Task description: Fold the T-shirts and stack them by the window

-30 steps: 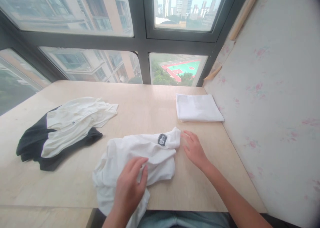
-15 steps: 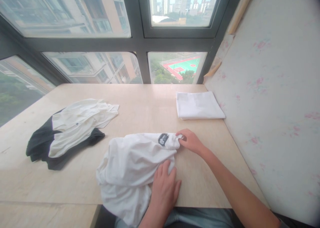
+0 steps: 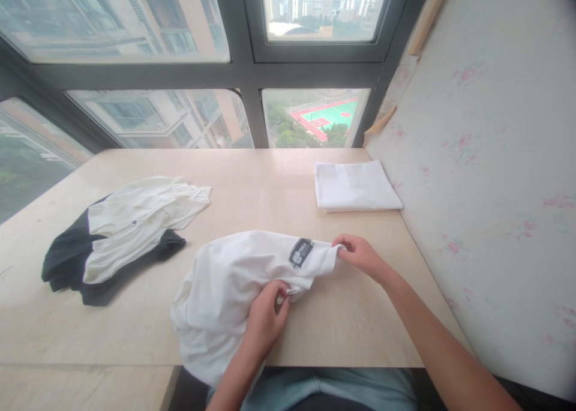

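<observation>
A crumpled white garment [image 3: 225, 273] with a black printed patch [image 3: 301, 252] lies before me, its lower part hanging over the table's front edge. It looks like a shirt, but folds hide its full shape. My right hand [image 3: 360, 256] pinches its right end between thumb and fingers, pulling the cloth taut. Nearer to me, my left hand [image 3: 267, 315] grips the garment's lower edge, thumb and fingertips pressed together on the fabric.
At the left of the wooden tabletop [image 3: 252, 195] lies a black-and-white garment [image 3: 130, 231]. A folded white cloth [image 3: 357, 186] rests at the back right by the floral wall [image 3: 490, 159]. Windows [image 3: 315, 117] border the far edge.
My left hand, flat on the cloth before, has moved up and left and now pinches its edge. My right hand has drawn its end rightward, stretching the fabric.
</observation>
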Demonstrator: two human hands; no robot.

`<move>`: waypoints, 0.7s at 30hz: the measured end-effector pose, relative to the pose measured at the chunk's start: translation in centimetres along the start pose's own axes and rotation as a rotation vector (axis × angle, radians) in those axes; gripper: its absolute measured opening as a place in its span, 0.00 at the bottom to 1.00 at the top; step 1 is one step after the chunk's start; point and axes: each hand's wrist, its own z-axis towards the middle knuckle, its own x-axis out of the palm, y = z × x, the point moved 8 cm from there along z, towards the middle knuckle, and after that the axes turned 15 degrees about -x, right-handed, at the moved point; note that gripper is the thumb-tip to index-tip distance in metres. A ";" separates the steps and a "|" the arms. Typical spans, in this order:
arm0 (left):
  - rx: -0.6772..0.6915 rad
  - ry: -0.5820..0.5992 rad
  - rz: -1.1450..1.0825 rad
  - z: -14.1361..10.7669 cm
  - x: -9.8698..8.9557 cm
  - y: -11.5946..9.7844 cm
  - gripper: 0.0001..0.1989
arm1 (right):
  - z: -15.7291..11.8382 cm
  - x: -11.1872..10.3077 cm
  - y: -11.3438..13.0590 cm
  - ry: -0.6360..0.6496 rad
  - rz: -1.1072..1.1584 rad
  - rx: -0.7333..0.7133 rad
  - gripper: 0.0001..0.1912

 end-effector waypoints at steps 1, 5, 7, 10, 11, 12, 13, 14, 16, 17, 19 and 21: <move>-0.024 0.028 -0.071 0.4 -0.5 0.4 0.04 | -0.3 -0.4 -0.1 -0.029 0.059 0.035 0.11; -0.100 0.190 -0.217 2.3 -1.8 1.9 0.13 | -1.5 -2.8 -0.5 -0.190 0.248 0.137 0.16; -0.141 0.255 -0.239 3.4 -2.3 2.5 0.15 | -2.3 -3.8 -1.0 -0.252 0.324 0.190 0.17; -0.175 0.312 -0.269 4.8 -3.0 2.6 0.16 | -3.6 -4.7 -1.8 -0.293 0.415 0.259 0.19; -0.179 0.327 -0.278 5.2 -3.2 2.4 0.16 | -4.1 -4.9 -2.0 -0.304 0.431 0.273 0.19; -0.179 0.334 -0.291 5.5 -3.5 2.2 0.15 | -4.5 -5.2 -2.2 -0.318 0.441 0.284 0.19; -0.176 0.333 -0.311 5.8 -3.9 1.9 0.15 | -4.9 -5.4 -2.4 -0.332 0.446 0.295 0.20; -0.174 0.320 -0.337 6.0 -4.4 1.6 0.14 | -5.3 -5.7 -2.6 -0.348 0.443 0.304 0.20; -0.194 0.268 -0.390 6.2 -5.5 1.6 0.15 | -6.1 -6.0 -2.8 -0.373 0.426 0.323 0.21; -0.218 0.227 -0.408 6.3 -6.2 1.9 0.15 | -6.4 -6.1 -2.8 -0.372 0.413 0.331 0.21; -0.275 0.123 -0.389 6.1 -7.6 2.9 0.17 | -6.9 -6.1 -2.8 -0.341 0.376 0.346 0.21; -0.297 0.030 -0.303 5.6 -9.0 3.9 0.18 | -7.3 -5.8 -2.7 -0.282 0.323 0.359 0.22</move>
